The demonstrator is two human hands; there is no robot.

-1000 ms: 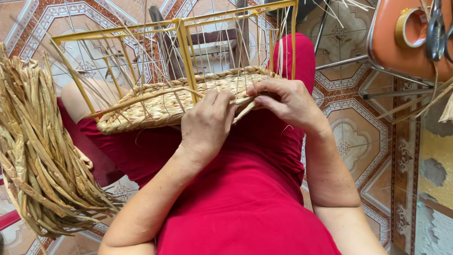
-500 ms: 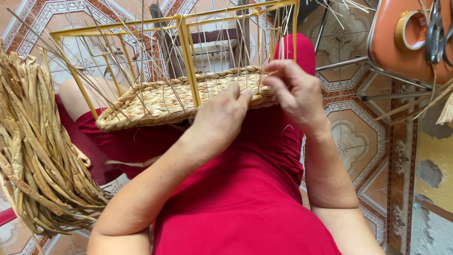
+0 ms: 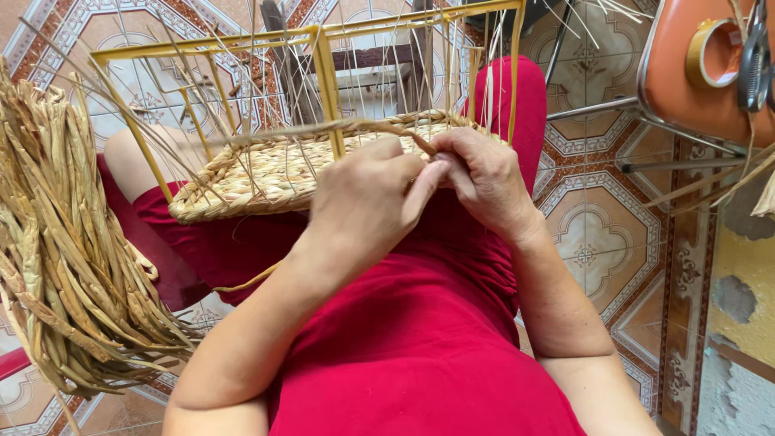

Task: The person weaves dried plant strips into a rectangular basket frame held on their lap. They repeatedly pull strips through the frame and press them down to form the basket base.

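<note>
- The near edge of the woven basket base (image 3: 266, 173) is hidden behind both hands, so the exact spot being worked is hard to see.
- Left hand (image 3: 363, 202) is closed, thumb and fingers pinching a twisted straw strand (image 3: 323, 129) against the rim.
- Right hand (image 3: 484, 182) is curled shut just beside it, fingertips touching the left thumb; it seems to grip the same strand, though the hold itself is covered.
- The basket sits on the lap, on the red clothing (image 3: 420, 339), inside a yellow wire frame (image 3: 323, 64) whose far side is cut off at the top.
- At the far right, an orange chair seat (image 3: 686, 97) carries a roll of tan tape (image 3: 714, 52); the dark tool next to it is clipped by the edge.
- A bundle of dried straw (image 3: 64, 250) lies at the left, partly out of view.
- Compared with half a second ago, the hands have drawn together and the strand now arches leftward over the weave.
</note>
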